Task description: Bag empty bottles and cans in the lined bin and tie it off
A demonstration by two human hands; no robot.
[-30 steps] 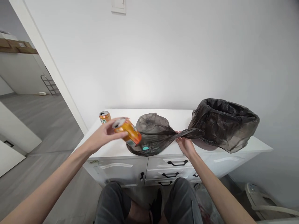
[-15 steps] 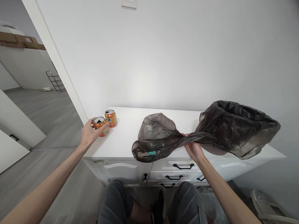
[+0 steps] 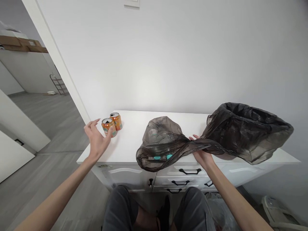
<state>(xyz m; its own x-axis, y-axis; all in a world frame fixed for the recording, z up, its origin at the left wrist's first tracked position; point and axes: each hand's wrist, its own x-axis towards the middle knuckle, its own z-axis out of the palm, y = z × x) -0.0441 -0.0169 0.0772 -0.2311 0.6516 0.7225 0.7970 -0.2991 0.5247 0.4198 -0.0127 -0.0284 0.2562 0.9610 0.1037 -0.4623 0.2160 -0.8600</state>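
My left hand (image 3: 98,138) is open, its fingers apart and its thumb by the front of an orange drink can (image 3: 108,126). A second orange drink can (image 3: 116,120) stands upright just behind it; both have opened tops. A dark, see-through plastic bag (image 3: 166,134) lies on the white cabinet, with bottles inside, two of them showing teal caps. My right hand (image 3: 203,157) holds the bag's twisted neck from below. The neck crosses the palm, and fingertips show behind it; the plastic hides the rest of the fingers. The bag's wide mouth spreads to the right.
The white cabinet (image 3: 134,128) stands against the wall, with black handles on its front. My knees are close to it. A doorway opens at left. At lower right are a clear plastic bag (image 3: 220,208) and a pale plastic object (image 3: 276,211).
My left hand has let go of the front can, which now stands closer to the other one. My right hand's fingers have loosened around the bag's neck, and a second teal cap shows.
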